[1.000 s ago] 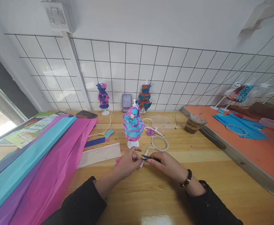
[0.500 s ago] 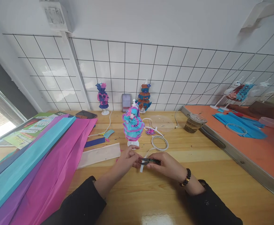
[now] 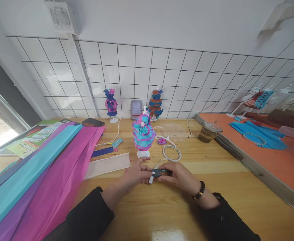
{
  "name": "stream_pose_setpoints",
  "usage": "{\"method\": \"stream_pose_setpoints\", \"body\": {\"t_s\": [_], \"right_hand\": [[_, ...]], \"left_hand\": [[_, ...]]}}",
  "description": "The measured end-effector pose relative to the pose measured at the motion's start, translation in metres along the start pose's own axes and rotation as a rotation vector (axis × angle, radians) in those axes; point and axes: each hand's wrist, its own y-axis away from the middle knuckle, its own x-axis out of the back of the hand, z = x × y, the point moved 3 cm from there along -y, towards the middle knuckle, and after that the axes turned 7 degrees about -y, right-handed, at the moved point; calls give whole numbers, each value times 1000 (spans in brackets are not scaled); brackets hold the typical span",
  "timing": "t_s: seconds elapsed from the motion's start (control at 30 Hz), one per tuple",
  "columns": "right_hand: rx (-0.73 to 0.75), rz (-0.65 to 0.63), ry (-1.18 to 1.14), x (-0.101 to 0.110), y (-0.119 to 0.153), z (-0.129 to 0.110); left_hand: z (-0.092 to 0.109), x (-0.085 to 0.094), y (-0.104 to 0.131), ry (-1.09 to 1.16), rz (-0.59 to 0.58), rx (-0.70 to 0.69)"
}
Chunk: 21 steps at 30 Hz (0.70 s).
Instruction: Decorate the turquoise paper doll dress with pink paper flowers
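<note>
In my right hand (image 3: 179, 175) is a pair of small dark thread snips (image 3: 159, 172), with its blades pointing left across a narrow strip of white tape (image 3: 151, 180). My left hand (image 3: 136, 173) pinches at the strip beside the blade tips; the exact contact is partly hidden by the fingers. From the blades the tape leads back towards a white tape roll (image 3: 172, 160) lying flat. Just beyond my hands stands a miniature dress form (image 3: 143, 134) in a turquoise and pink crepe paper dress on a white base.
Left lie long crepe paper sheets (image 3: 36, 160), a pale paper strip (image 3: 108, 165) and a dark blue piece (image 3: 102, 152). Two dressed forms (image 3: 111, 103) (image 3: 155, 103) and a phone (image 3: 136, 109) stand against the wall. A lidded cup (image 3: 209, 132) sits right, beside an orange surface (image 3: 239, 150).
The snips' blades have come closer together across the tape, and the strip's free end has tilted slightly. Both hands stay almost in place.
</note>
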Motion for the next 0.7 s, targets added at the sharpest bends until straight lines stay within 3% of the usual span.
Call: {"method": "stream_pose_setpoints", "body": {"t_s": [0.43,0.57,0.7], "right_hand": [[116,43,28,0,4,-10],[102,-73,-85,-8,5,-12],[16,-221,-53,-18,6,-7]], "left_hand": [[-6,7,-5,111,25,5],[-2,8,-3,87,26,0],[4,6,-2,-104,62,-76]]}}
